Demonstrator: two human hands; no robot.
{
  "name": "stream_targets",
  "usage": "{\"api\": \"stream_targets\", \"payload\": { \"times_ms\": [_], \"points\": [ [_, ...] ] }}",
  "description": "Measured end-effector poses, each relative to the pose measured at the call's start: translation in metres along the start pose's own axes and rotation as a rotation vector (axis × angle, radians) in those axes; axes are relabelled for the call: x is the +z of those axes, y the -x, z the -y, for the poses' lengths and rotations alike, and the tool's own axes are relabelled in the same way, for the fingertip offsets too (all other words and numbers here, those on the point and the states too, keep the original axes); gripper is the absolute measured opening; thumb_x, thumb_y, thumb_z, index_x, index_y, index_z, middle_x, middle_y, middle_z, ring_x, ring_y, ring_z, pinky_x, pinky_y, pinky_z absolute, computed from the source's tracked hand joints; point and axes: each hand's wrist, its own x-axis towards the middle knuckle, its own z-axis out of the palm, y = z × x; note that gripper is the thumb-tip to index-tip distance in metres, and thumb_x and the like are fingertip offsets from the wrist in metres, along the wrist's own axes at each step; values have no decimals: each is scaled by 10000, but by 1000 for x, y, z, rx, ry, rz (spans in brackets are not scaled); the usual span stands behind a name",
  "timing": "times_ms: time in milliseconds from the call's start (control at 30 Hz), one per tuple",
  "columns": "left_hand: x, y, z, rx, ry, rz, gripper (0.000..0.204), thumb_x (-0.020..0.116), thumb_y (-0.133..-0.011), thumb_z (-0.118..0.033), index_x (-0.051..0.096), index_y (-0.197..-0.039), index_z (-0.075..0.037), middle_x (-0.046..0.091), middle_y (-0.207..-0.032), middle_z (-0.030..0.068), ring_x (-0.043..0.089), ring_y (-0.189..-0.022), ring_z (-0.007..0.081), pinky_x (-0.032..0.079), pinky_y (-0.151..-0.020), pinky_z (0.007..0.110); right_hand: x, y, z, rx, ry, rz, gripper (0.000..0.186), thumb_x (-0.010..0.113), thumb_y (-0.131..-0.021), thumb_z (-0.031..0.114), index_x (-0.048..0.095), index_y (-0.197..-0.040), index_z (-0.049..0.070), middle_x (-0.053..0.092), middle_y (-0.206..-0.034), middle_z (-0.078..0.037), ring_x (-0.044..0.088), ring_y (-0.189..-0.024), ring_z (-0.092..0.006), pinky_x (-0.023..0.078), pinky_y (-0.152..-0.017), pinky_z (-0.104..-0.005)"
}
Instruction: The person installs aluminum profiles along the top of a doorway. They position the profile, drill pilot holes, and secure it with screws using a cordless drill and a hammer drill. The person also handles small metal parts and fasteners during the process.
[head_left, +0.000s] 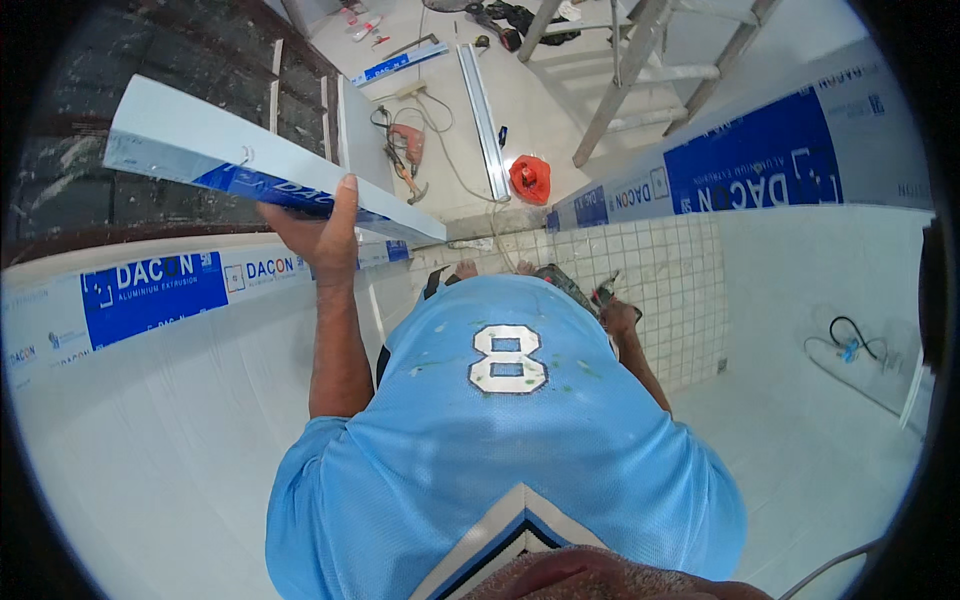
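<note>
Your left hand [322, 240] grips the long white profile [200, 130], the thumb laid along its near face and the fingers going out of sight behind and under it. The profile slants from the upper left of the frame down to just left of centre, where its narrow end lies over the sill; whether it touches there, you cannot tell from this view. A blue-and-white printed film covers part of its side.

Your right hand [620, 318], right of centre beside your light blue shirt [450, 420], is curled around a dark hand tool [603, 292]. It is small and partly hidden, so its exact kind is unclear. The tool is above the small square tiles [660, 260].

Wrapped panels in the same blue and white run along both sides: the left strip [150, 300] below the profile you hold, and the right strip [750, 155] at the upper right.

On the pale floor at the top centre, you have an orange drill [407, 143] with a hammer [413, 188] just below it, a long metal channel [480, 115], and a crumpled red item [530, 180] just beside the channel's lower end. A short wrapped piece [400, 63] lies farther up, and a ladder [650, 75] stands at the upper right.
</note>
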Motion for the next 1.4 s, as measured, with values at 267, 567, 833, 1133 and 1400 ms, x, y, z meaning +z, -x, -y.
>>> {"api": "stream_targets", "payload": {
  "times_ms": [267,567,833,1133,1400],
  "points": [
    [29,14,8,193,-180,197,860,869,-828,-30,325,-1493,18,489,-1367,201,539,-1289,294,457,-1118,471,-38,-2,7,337,-1046,-338,298,686,-903,351,749,-910,60,741,-884,-182,717,-860,-403,551,-794,-487],
    [60,50,6,107,-306,474,840,880,-817,-31,336,-1455,20,495,-1332,216,531,-1296,308,518,-1093,459,90,96,16,782,-1535,-168,180,737,-889,247,750,-872,68,732,-784,-67,718,-624,-214,585,-621,-373],
    [79,66,15,-14,-76,609,922,885,-827,-34,258,-1498,47,451,-1390,269,517,-1323,348,495,-1137,505,181,208,99,919,-1767,-281,281,803,-803,377,759,-799,100,749,-845,-108,735,-844,-284,589,-771,-418],
    [77,73,41,42,-44,680,905,920,-803,-76,311,-1460,52,486,-1373,261,558,-1289,331,536,-1100,477,81,209,186,1189,-1980,-331,133,615,-991,123,691,-970,15,699,-799,-114,738,-645,-238,585,-508,-360],
    [61,85,77,544,-235,748,1000,988,-714,-210,392,-1470,58,586,-1253,214,630,-1145,336,536,-1015,472,-17,196,184,1079,-1960,-693,183,677,-955,122,728,-1062,-17,731,-870,-113,745,-685,-200,596,-556,-319]
  ]
}}
